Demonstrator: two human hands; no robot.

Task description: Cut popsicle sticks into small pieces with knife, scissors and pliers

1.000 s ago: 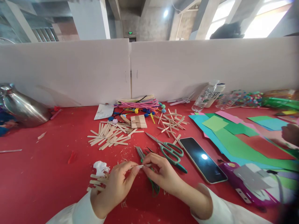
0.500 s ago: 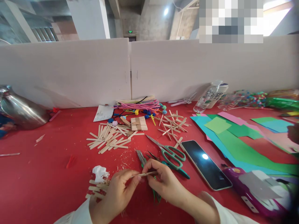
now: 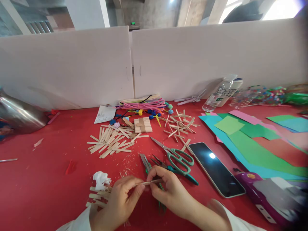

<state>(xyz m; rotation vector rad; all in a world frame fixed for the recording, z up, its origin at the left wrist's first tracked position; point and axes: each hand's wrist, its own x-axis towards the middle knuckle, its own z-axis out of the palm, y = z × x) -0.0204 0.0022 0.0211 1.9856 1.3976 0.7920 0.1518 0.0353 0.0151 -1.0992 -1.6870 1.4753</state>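
Note:
Between my two hands, low in the middle of the head view, is a thin wooden craft stick. My left hand pinches its left end between thumb and fingers. The right end sits in the pinch of my right hand. Beneath and just beyond my right hand lie a utility knife and pliers with teal handles, partly covered. Green-handled scissors rest past them. Several craft sticks and a crumpled white tissue lie beside my left hand.
Loose craft sticks and a second pile lie farther back. A phone, coloured paper and a purple device are on the right. A metal jug stands left. White panels close off the back.
The camera view has tilted slightly downward. Both hands keep their pinch on the craft stick, which now looks more level, with only a slight shift.

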